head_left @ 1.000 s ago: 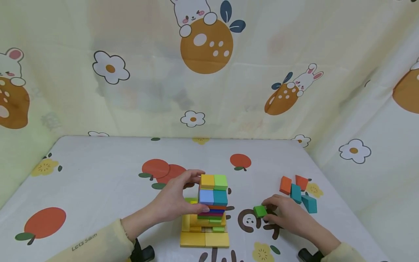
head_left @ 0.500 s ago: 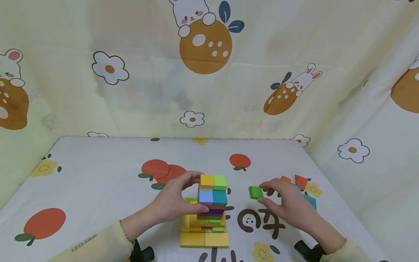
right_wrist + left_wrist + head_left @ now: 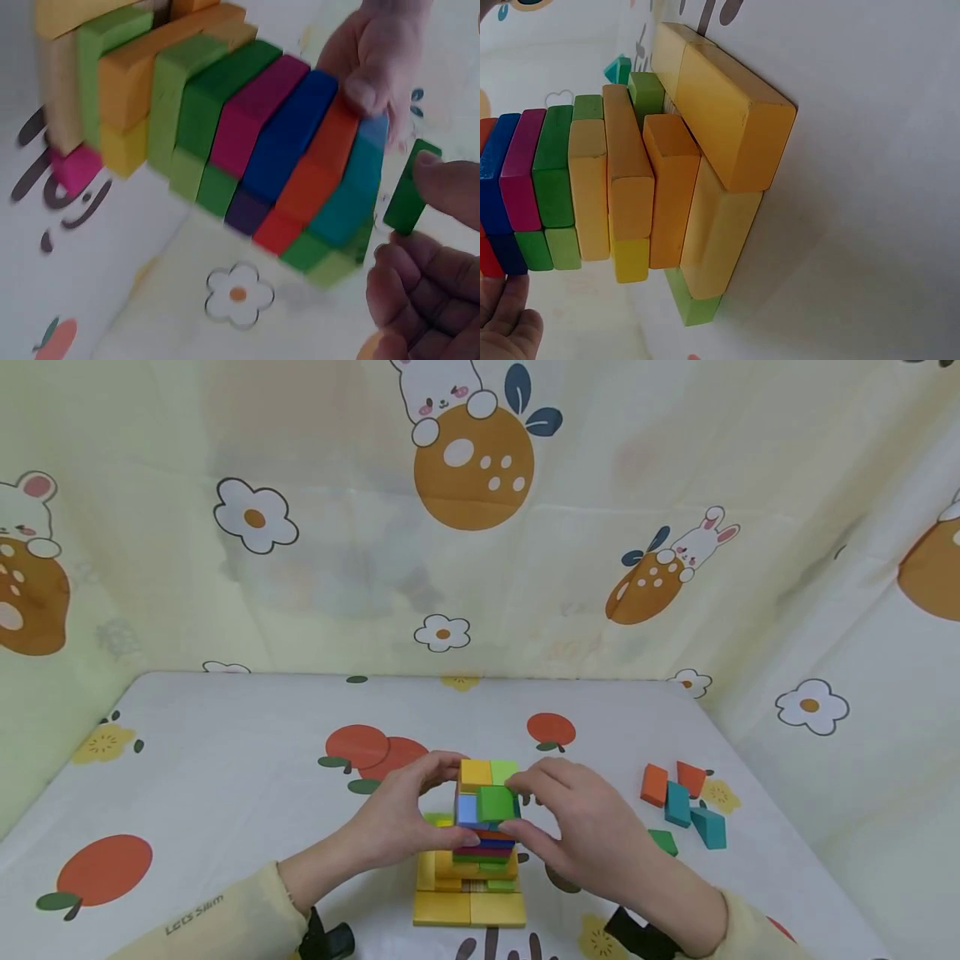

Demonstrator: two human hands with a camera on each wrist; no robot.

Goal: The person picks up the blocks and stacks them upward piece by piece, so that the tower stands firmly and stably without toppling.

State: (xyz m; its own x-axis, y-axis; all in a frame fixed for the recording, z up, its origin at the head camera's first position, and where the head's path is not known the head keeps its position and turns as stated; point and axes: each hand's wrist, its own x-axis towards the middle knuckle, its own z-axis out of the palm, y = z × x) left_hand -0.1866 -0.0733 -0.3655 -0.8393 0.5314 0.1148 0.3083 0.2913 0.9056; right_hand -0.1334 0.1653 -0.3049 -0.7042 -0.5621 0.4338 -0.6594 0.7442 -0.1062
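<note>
A tower of coloured wooden blocks (image 3: 472, 856) stands on the table, with wide yellow blocks at its base. My left hand (image 3: 405, 814) holds its upper part from the left, thumb at the near side and fingers behind. In the left wrist view, the fingers (image 3: 510, 311) touch the red and dark blue blocks. Between thumb and fingers my right hand (image 3: 588, 827) pinches a green block (image 3: 497, 804) near the tower's top. The right wrist view shows a gap between this green block (image 3: 409, 191) and the tower's teal block (image 3: 349, 199).
To the right lie orange blocks (image 3: 654, 785), teal blocks (image 3: 708, 827) and another green block (image 3: 663, 842), partly behind my right hand. A patterned cloth (image 3: 225, 777) covers the table, and a printed curtain (image 3: 337, 568) hangs behind it.
My right hand has carried the green block from the right side to the tower's top. Another green block, hidden before, now shows on the table. The left hand has stayed in place.
</note>
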